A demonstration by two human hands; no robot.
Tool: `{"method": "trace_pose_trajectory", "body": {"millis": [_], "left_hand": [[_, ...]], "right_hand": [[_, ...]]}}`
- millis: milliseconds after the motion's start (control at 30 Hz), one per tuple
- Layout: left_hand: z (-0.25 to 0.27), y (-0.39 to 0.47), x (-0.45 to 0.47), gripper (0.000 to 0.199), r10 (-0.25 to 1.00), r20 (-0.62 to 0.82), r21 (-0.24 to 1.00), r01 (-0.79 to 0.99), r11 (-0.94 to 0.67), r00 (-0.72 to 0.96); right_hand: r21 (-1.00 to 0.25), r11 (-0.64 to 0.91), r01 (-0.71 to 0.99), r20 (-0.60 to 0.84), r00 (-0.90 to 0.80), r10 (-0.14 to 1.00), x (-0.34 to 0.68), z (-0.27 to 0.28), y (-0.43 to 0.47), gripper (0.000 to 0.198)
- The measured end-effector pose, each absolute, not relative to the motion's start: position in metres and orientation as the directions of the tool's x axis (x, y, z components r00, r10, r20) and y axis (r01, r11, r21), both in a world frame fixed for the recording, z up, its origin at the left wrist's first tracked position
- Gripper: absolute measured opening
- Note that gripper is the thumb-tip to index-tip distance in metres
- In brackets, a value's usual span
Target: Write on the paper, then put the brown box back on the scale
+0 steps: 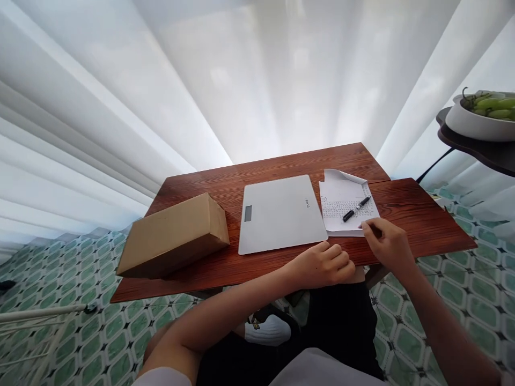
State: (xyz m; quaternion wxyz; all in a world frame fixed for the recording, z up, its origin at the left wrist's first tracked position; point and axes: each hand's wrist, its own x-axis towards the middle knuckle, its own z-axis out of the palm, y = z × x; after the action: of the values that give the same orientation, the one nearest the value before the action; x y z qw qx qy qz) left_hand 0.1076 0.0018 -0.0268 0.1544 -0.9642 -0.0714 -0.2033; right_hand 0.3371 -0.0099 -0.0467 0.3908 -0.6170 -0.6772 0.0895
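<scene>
the right hand [388, 244] pinches the near edge of the handwritten sheet [346, 206], just right of the grey scale [279, 213]. left hand [324, 265] loosely curled. tugging the sheet could roll the black pen [356, 209] off.
</scene>
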Motion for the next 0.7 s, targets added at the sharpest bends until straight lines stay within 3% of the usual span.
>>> {"method": "trace_pose_trajectory", "body": {"millis": [100,267,467,700], "left_hand": [[-0.03,0.014,0.13,0.014,0.004,0.427,-0.298,0.145,-0.943,0.904],[-0.039,0.028,0.163,0.017,-0.047,0.375,-0.336,0.089,-0.938,0.926],[-0.055,0.035,0.189,0.027,0.046,0.374,-0.34,0.183,-0.922,0.926],[-0.062,0.036,0.193,0.03,0.084,0.309,-0.213,0.154,-0.965,0.947]], "right_hand": [[-0.527,0.162,0.834,0.408,0.081,0.909,0.36,-0.045,0.007,0.02],[-0.346,0.187,0.92,0.387,-0.041,0.921,0.388,-0.049,0.038,0.032],[0.001,0.302,0.953,0.278,-0.291,0.916,0.401,-0.061,0.065,0.037],[0.235,0.469,0.851,0.24,-0.519,0.82,0.408,-0.057,0.08,0.023]]}}
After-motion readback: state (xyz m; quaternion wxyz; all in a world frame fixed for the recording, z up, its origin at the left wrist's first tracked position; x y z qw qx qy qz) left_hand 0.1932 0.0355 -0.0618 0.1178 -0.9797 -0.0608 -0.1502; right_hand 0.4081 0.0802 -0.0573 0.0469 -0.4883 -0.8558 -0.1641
